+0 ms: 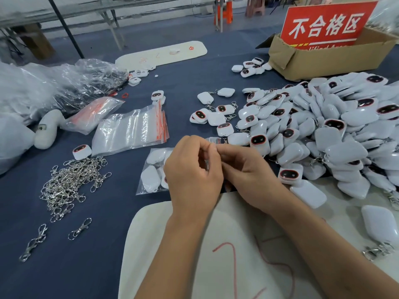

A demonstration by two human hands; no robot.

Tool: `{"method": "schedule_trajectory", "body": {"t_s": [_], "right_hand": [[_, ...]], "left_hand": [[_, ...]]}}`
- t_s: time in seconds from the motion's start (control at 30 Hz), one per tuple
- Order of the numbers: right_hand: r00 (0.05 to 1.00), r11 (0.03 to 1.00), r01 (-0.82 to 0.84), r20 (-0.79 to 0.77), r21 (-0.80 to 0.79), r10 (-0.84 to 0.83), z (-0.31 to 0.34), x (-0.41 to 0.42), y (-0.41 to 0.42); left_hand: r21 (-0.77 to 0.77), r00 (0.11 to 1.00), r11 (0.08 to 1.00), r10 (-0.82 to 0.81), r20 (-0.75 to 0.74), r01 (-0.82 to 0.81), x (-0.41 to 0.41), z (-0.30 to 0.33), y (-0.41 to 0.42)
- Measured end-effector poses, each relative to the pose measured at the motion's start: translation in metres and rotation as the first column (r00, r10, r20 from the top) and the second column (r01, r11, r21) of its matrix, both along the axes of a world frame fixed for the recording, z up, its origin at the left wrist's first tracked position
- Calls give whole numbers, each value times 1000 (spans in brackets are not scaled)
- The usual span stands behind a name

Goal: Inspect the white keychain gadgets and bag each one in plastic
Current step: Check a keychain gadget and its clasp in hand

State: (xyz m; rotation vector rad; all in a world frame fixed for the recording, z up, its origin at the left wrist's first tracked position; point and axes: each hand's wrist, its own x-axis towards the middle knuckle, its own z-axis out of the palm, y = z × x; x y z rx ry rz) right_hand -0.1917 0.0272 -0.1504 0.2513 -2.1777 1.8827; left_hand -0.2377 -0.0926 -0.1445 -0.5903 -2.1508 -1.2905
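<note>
Left hand (192, 171) and right hand (246, 173) meeting over white mat (172, 244), fingers curled, pinching top edge of a small plastic bag (213, 140) between them; contents hidden. Bagged gadgets (151, 171) flat just left of left hand. Loose gadget pile (323, 130) right, beyond right hand. Empty zip bags (131, 128) farther left.

Whatever is pinched between the left hand (192, 173) and right hand (248, 175) is hidden by the fingers. The gadget pile (336, 130) is cut off at the right edge, and the red sign's (326, 23) lower lettering is masked by the cardboard box (323, 59).
</note>
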Motion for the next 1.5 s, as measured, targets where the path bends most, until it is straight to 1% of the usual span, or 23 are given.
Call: {"method": "schedule_trajectory", "body": {"t_s": [0.1, 0.2, 0.33, 0.43, 0.5, 0.57, 0.6, 0.63, 0.7, 0.73, 0.8, 0.87, 0.97, 1.07, 1.13, 1.2, 1.23, 1.27, 1.3, 1.33, 1.4, 1.43, 1.5], "right_hand": [[991, 989, -100, 94, 105, 91, 2, 1, -4], [987, 969, -87, 155, 229, 52, 4, 1, -6], [988, 953, -39, 153, 302, -8, 5, 1, -10], [993, 889, 38, 85, 456, -86, 0, 0, -14], [991, 895, 114, 18, 431, -135, -3, 0, -15], [956, 890, 294, -100, 348, -277, -3, 2, -15], [901, 836, 433, -184, 338, -393, -3, 3, -14], [816, 740, 578, -264, 345, -515, -3, 4, -11], [606, 474, 789, -374, 391, -702, -2, 5, -2], [531, 346, 825, -401, 447, -747, -1, 6, 3], [487, 169, 764, -384, 623, -785, -1, 5, 12], [498, 104, 614, -282, 782, -820, -2, 4, 15], [532, 82, 452, -194, 888, -824, -2, 3, 10], [593, 107, 392, -163, 914, -788, -1, 3, 5], [675, 162, 375, -149, 913, -723, -2, 2, 5], [754, 313, 412, -128, 856, -644, 0, 2, 2], [755, 381, 457, -124, 803, -644, 2, 2, -1], [731, 398, 506, -136, 765, -669, 2, 3, -2], [693, 360, 538, -156, 762, -704, 1, 3, -2], [663, 289, 525, -172, 800, -729, 1, 4, -1], [655, 195, 443, -168, 875, -737, -1, 5, 2], [671, 214, 432, -154, 876, -725, -2, 5, 4], [744, 353, 469, -146, 809, -652, -5, 6, 3]], "left_hand": [[38, 998, 999, -22, -56, 24, 2, 1, -1], [73, 997, 997, -24, -76, 30, 2, 1, -1], [100, 996, 995, -9, -88, 18, 1, -1, 0], [132, 996, 991, -1, -88, 13, 0, -2, -2], [130, 998, 991, -9, -56, 17, 0, -2, -1], [95, 999, 995, -26, 23, 23, -1, -4, 1], [61, 997, 998, -38, 71, 34, -1, -5, 3], [9, 992, 999, -52, 114, 52, -3, -7, 4], [-146, 983, 984, -78, 166, 103, -5, -12, 6], [-228, 981, 966, -80, 176, 120, -4, -13, 7], [-339, 981, 932, -67, 184, 128, -2, -15, 9], [-377, 980, 919, -43, 193, 114, 1, -15, 10], [-385, 974, 921, 33, 223, 57, 0, -12, 8], [-394, 964, 919, 115, 241, -11, -7, -9, 2], [-419, 959, 907, 156, 236, -44, -9, -9, -2], [-416, 960, 908, 159, 230, -50, -8, -10, -3], [-397, 965, 917, 145, 220, -47, -7, -10, -2], [-361, 971, 932, 127, 204, -46, -7, -9, -2], [-311, 977, 949, 110, 181, -49, -6, -8, -1], [-255, 984, 965, 96, 152, -55, -6, -7, -1], [-148, 994, 988, 66, 92, -52, -6, -6, 0], [-101, 996, 994, 41, 74, -33, -6, -6, 1], [-29, 998, 999, -12, 65, 14, -5, -7, 4]]}}
